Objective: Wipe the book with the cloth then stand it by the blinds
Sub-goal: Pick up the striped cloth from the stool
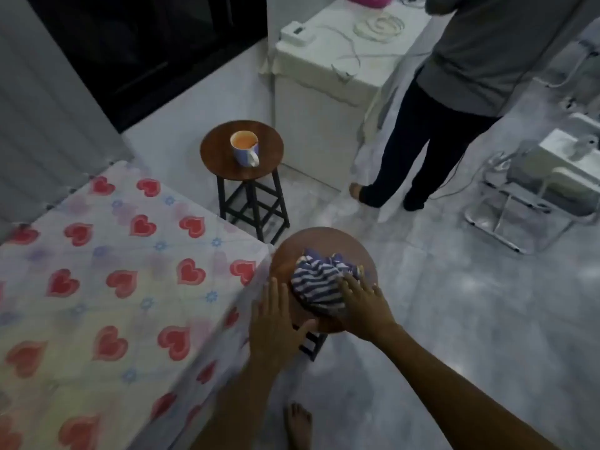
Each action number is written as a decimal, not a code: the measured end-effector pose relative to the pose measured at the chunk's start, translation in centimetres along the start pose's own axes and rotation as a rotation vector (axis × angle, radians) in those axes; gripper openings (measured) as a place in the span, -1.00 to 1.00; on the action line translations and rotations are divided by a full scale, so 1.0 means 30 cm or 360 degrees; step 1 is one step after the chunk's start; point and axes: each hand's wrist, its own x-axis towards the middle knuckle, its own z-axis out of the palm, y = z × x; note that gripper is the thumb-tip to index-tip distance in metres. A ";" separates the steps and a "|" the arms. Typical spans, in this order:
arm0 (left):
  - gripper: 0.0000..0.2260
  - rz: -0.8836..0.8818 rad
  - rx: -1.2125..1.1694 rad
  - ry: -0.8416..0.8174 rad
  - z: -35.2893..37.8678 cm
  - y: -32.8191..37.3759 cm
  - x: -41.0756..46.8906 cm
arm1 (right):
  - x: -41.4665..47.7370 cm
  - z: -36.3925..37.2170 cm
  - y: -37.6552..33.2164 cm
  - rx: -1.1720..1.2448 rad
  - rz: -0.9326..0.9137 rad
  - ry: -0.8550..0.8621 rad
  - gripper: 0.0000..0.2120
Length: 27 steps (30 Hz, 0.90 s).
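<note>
the striped cloth (pixel 319 284) lies bunched on the near round stool (pixel 282 264); right hand (pixel 365 306) rests flat and open on it, left hand (pixel 276 319) open beside. no book shows. likely fetching the cloth; next, grip it and find the book.

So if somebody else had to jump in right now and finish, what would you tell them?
Left hand: open, flat over the near stool's left edge, holding nothing.
Right hand: open, fingers spread, resting on the striped cloth, not yet gripping it.
The cloth lies bunched on the near stool, beside the bed.
The book is not in view; it may be under the cloth, but I cannot tell.
The blinds hang at the far left, behind the bed.
Done: nothing that shows.
Left: find the book, wipe it with the cloth, stand it by the blinds.
</note>
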 end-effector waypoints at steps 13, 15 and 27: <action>-0.01 0.0011 0.0136 -0.0209 0.199 -0.070 0.157 | 0.265 0.151 0.112 -0.0205 -0.0546 0.0021 -0.11; -0.01 0.0019 0.0178 -0.0223 0.197 -0.067 0.161 | 0.277 0.148 0.113 -0.0177 -0.0544 0.0009 -0.16; -0.08 -0.0015 0.0275 -0.0275 0.201 -0.043 0.157 | 0.273 0.166 0.093 -0.0075 -0.0520 0.0161 -0.24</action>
